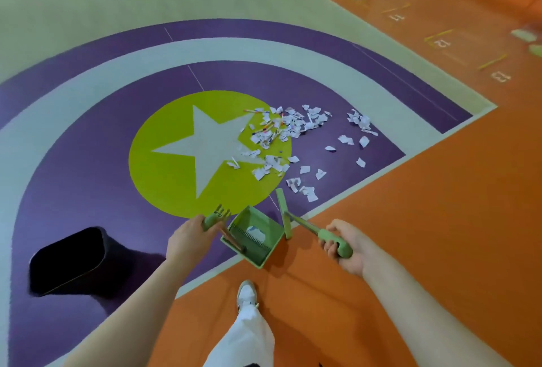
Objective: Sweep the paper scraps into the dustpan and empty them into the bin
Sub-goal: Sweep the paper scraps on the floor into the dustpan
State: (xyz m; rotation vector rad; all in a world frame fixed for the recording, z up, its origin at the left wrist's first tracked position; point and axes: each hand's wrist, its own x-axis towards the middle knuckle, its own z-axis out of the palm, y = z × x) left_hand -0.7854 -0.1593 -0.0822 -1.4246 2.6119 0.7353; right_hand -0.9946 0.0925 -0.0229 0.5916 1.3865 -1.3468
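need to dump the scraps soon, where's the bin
In the head view the black bin lies tipped on the purple floor at lower left, just left of the left hand holding the dustpan.

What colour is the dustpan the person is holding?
Pale green plastic dustpan, matching the broom; clearest in the head view.

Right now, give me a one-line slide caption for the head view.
Left hand holds green dustpan, right hand holds broom; paper scraps litter the floor; black bin at left.

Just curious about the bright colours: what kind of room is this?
Probably an indoor play or activity hall: the floor has a big green circle with a star, purple arcs, and numbered squares marked on the orange area.
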